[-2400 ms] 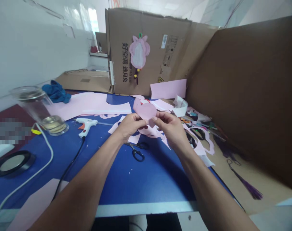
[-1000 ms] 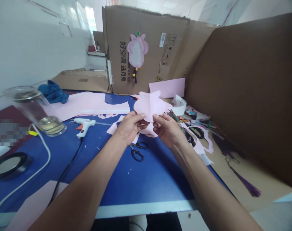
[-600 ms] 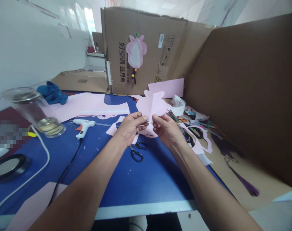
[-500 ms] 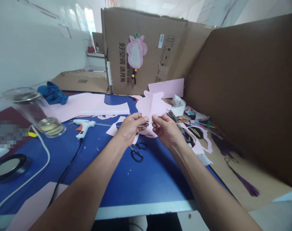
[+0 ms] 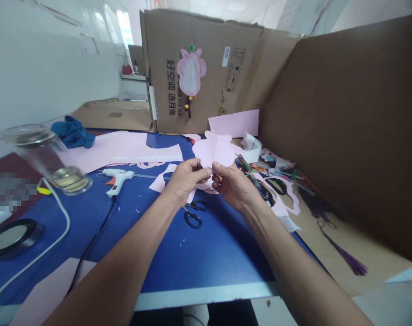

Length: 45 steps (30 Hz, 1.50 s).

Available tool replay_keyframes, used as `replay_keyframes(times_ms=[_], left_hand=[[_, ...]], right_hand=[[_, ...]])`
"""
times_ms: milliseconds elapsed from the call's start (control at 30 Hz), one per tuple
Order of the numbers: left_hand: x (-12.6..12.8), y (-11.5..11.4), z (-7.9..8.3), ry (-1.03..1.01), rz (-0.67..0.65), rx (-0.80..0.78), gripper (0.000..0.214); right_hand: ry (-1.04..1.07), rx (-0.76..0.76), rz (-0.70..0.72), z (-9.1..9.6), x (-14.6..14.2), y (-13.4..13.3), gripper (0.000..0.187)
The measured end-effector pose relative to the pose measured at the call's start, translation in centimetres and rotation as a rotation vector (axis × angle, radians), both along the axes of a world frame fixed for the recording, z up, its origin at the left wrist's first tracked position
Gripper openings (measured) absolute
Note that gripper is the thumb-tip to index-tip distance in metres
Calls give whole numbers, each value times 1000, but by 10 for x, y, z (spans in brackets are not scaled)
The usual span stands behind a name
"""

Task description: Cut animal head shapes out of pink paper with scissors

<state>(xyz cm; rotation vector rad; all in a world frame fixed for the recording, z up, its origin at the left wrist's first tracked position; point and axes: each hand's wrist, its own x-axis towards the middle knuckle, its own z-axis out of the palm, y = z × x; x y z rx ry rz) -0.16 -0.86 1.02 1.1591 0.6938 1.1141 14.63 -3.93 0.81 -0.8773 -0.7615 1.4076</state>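
Both hands hold one pink paper cutout (image 5: pixel 214 150) upright above the blue table (image 5: pixel 199 253). The cutout is rounded, with two small ear-like bumps on top and a crease down its middle. My left hand (image 5: pixel 185 180) pinches its lower left edge. My right hand (image 5: pixel 232 184) pinches its lower right edge, and the fingertips of the two hands almost touch. Black-handled scissors (image 5: pixel 192 216) lie on the table just below my hands. More pink paper scraps (image 5: pixel 165 177) lie under and behind the hands.
A white glue gun (image 5: pixel 117 175) with a black cord lies to the left, near a tilted glass jar (image 5: pixel 50 158) and a black tape roll (image 5: pixel 12 232). Cardboard walls (image 5: pixel 345 127) close off the back and right. A finished pink ornament (image 5: pixel 190 72) hangs on the back box. A purple tassel (image 5: pixel 345 258) lies right.
The folded pink piece was spread into a wider shape with two bumps on top. My hands have drawn closer together at its lower edge, and the cutout sits slightly lower.
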Motion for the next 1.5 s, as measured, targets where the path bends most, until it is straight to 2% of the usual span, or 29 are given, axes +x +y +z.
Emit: replay_keyframes(times_ms=[467,667,800,867,933,1033,1100,1200,1300,1500], left_hand=[[-1,3,-3,36,11,38,16],[-4,4,0,3,-7,-22,16],[-8,7,1,-26,33,-71,18],[-12,11,2,-54,82,-75,20],[-17,15,2,-78,142,-68,20],[-27,23,3,-99,221,-63,20],[-33,28,2,-118,255,-73,21],[-40,34,1,-129,293,-82,22],[-43,37,0,-142,312,-85,21],[-45,38,0,-171,341,-79,16]], right_hand=[[21,-24,49,-1,1,1,41],[-10,-12,3,-3,0,1,47],[-67,19,-3,-4,2,2,44],[-183,52,-1,-5,3,2,40],[-401,118,20,-6,3,0,35],[-874,331,132,-5,-3,-10,18],[-1186,411,258,-3,-10,-21,11],[-1524,441,356,1,-20,-34,26],[-1669,452,434,4,-24,-40,31],[-1780,417,452,3,-23,-39,36]])
